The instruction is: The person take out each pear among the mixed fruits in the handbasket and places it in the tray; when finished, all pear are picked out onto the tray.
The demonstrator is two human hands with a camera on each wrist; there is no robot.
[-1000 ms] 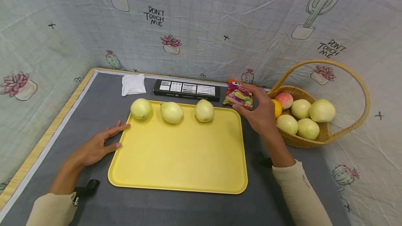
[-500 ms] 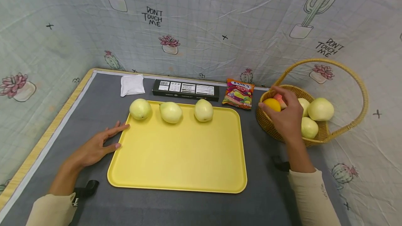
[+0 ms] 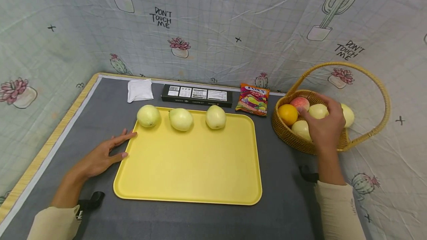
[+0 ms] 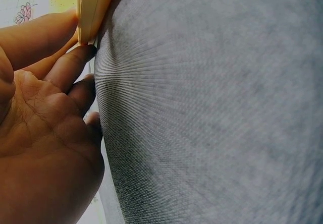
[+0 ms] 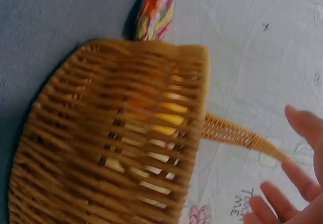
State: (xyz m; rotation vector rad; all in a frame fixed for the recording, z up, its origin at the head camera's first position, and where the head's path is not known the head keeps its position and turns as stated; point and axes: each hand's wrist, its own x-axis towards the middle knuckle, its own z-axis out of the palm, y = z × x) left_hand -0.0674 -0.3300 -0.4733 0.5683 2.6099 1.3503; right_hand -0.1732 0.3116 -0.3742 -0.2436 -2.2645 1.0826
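My left hand (image 3: pixel 100 156) lies at the left rim of the yellow tray (image 3: pixel 197 166), with fingertips and thumb touching that edge. In the left wrist view its thumb and fingers (image 4: pixel 63 72) meet the tray's side (image 4: pixel 90 17). Over the wicker basket (image 3: pixel 283 134) hovers my right hand (image 3: pixel 325 123), thumb and fingers spread and nothing between them. The right wrist view shows those fingers above the basket's rim (image 5: pixel 194 148). Inside the basket are an orange (image 3: pixel 288 114), a peach (image 3: pixel 300 103) and several pale green fruits (image 3: pixel 318 111), some partly hidden by the hand.
Three pale green fruits (image 3: pixel 180 119) sit along the tray's far edge. Behind it lie a white packet (image 3: pixel 140 90), a long black box (image 3: pixel 197 95) and a FOX'S sweets bag (image 3: pixel 252 99). The basket's tall handle (image 3: pixel 383 88) arches beside the patterned cloth wall.
My right hand has moved right from beside the sweets bag, past the orange and peach, to over the basket's right part. The left hand stays at the tray.
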